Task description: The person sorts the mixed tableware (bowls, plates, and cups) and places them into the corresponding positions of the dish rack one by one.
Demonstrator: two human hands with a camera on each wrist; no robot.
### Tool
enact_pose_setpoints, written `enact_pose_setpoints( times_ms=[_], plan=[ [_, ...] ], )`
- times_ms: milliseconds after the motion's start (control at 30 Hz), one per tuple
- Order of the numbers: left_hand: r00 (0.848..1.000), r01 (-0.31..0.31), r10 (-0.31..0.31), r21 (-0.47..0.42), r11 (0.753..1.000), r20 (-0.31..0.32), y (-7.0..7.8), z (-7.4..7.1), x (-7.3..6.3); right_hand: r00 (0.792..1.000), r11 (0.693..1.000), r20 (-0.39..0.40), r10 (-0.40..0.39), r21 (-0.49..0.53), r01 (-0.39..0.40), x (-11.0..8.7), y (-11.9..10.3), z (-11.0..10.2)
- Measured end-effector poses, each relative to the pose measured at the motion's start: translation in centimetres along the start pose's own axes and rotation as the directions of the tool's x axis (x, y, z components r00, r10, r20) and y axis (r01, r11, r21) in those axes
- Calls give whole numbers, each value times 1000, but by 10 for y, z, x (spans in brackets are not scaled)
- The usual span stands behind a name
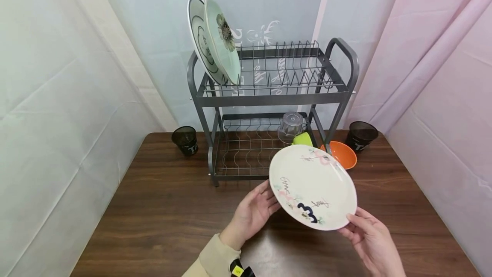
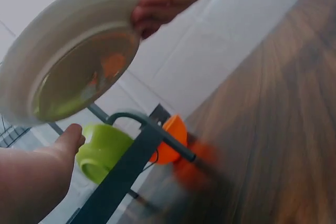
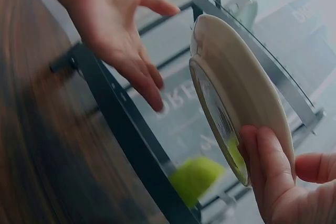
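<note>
So, right grip (image 1: 370, 240) pinches the floral plate (image 1: 313, 185) by its rim in front of the rack (image 1: 273, 99), left grip (image 1: 253, 212) loose just off it; looks like racking, next probably needs tipping it upright.

Plate (image 1: 313, 187) before rack (image 1: 270, 101), dishes (image 1: 226, 50) on upper tier (image 1: 300, 99); bowl (image 1: 344, 156) at right
</note>
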State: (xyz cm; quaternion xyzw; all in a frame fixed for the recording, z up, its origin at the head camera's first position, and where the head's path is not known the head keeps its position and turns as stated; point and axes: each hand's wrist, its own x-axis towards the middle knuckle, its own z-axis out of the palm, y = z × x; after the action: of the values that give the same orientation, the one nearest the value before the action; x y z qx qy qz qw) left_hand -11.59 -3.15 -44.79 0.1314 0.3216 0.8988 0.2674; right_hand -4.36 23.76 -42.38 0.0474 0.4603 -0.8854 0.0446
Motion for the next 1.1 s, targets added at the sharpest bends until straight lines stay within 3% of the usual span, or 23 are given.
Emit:
enact_pose_setpoints(
  times_ms=[167,433,667,800,867,1100],
  plan=[
    [999,-4,9,-82,997,50,-3,4,-6,997,991,-44,68,-110,-73,4,8,18],
    [998,-59,52,-159,986,-47,1,9,-21,986,956,-116,119,-256,-145,8,13,32],
    [990,-137,130,-144,980,-54,4,4,-30,994,980,65,83,-188,-70,11,19,32],
    [984,-165,157,-110,980,-79,9,5,-34,989,970,68,130,-218,-112,13,18,37],
    [981,-181,175,-86,980,-82,12,5,-37,984,962,73,164,-231,-144,15,16,40],
    [964,-262,260,-33,965,-46,25,5,-44,948,947,230,219,-284,-150,25,8,51]
  ],
)
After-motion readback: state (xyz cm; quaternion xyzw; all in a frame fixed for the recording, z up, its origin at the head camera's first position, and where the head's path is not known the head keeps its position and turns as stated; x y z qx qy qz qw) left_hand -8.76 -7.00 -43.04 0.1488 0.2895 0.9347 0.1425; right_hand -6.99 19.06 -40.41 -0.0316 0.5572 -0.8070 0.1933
